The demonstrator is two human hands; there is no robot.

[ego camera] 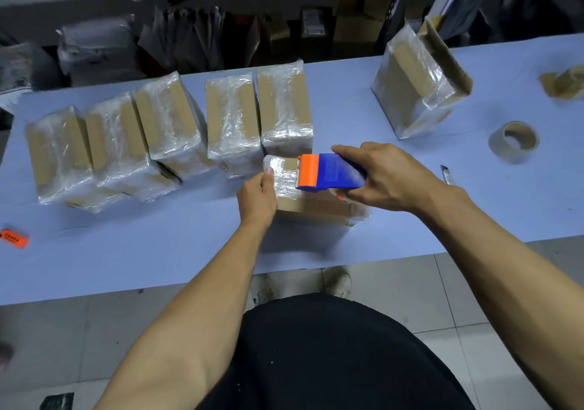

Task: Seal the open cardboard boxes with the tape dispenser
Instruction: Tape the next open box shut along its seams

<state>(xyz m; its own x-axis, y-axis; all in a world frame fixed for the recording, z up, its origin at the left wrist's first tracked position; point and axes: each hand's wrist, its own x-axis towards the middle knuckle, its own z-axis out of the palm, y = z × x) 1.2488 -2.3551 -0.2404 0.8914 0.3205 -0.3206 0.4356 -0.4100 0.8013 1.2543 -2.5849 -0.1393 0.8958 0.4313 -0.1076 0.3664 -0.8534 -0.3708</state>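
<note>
On the blue table (126, 251), mid-pass on one box. Right hand (388, 179) grips the tape dispenser (328, 172), fingers curled round its blue body, orange end lying on top of the box in work (316, 210). Left hand (257, 194) pinches that box's left end, thumb on the shiny taped part, holding it steady. Clear tape covers the left part of the top; the right part under the dispenser looks like bare cardboard, so I judge the strip is partway laid.

Done pile: five wrapped boxes (170, 125) in a row behind, touching or just beside each other, all glossy with tape. Look sealed to me.

Left to do: a taller box (414, 84) stands far right, well apart, with one flap (442, 52) up. Body is taped, top open. Probably next.

Also there: spare tape roll (513, 141), a small cutter (447, 174) near the right wrist, an orange tag (14, 238) at the left edge.

Rough call: most of the batch is done, with one box in hand and one open.
</note>
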